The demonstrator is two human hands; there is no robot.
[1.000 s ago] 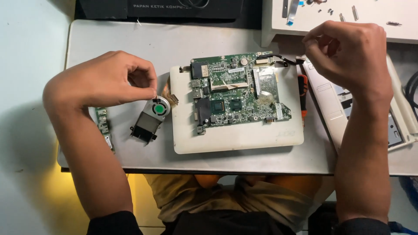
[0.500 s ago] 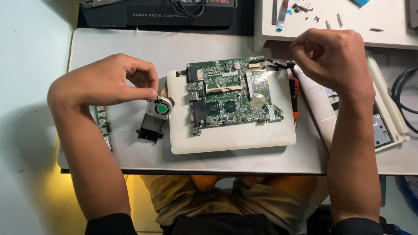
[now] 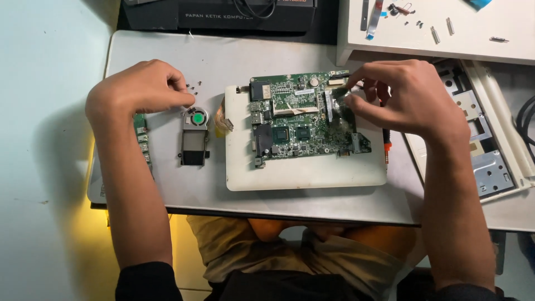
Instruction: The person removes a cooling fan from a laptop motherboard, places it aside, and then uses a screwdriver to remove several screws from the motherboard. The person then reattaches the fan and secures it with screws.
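Observation:
A green motherboard (image 3: 295, 120) lies on a white laptop panel (image 3: 306, 170) in the middle of the grey table (image 3: 167, 50). My right hand (image 3: 409, 100) is over the board's right end, its fingertips pinching a dark shiny film piece (image 3: 341, 103) there. An orange-handled screwdriver (image 3: 385, 150) lies partly under that hand. My left hand (image 3: 139, 89) rests left of the panel with thumb and forefinger pinched together just above a small cooling fan with heatsink (image 3: 194, 134). A few tiny screws (image 3: 194, 85) lie beside its fingertips.
A narrow green circuit strip (image 3: 142, 142) lies under my left forearm. A black box (image 3: 245, 14) stands at the table's back. A white tray (image 3: 446, 42) with screws and small parts sits at the back right, above an opened laptop chassis (image 3: 490, 161) and a black cable (image 3: 525, 120).
My right hand has come down from the back right onto the board's right end. My left hand stays by the fan, and small screws now show near its fingertips.

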